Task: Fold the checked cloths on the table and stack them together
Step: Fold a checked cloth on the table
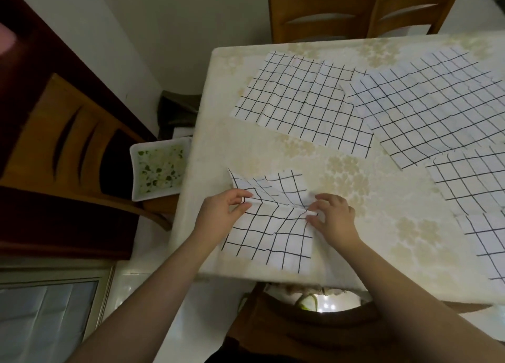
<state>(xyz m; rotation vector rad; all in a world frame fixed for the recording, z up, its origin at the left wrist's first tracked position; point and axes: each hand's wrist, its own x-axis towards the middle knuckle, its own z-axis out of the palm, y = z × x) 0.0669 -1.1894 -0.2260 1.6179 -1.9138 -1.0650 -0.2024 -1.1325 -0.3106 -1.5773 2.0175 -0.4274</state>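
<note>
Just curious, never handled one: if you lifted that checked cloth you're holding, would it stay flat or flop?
Probably flop: the cloth already buckles and creases between the left hand and right hand. It looks thin and light, since fingertip pinches raise its edge. On the smooth table it would likely slide when pushed.

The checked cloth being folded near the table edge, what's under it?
Under the cloth being folded lies the floral tablecloth. The left hand and right hand pinch its edges. Anything else beneath is covered and cannot be seen.
</note>
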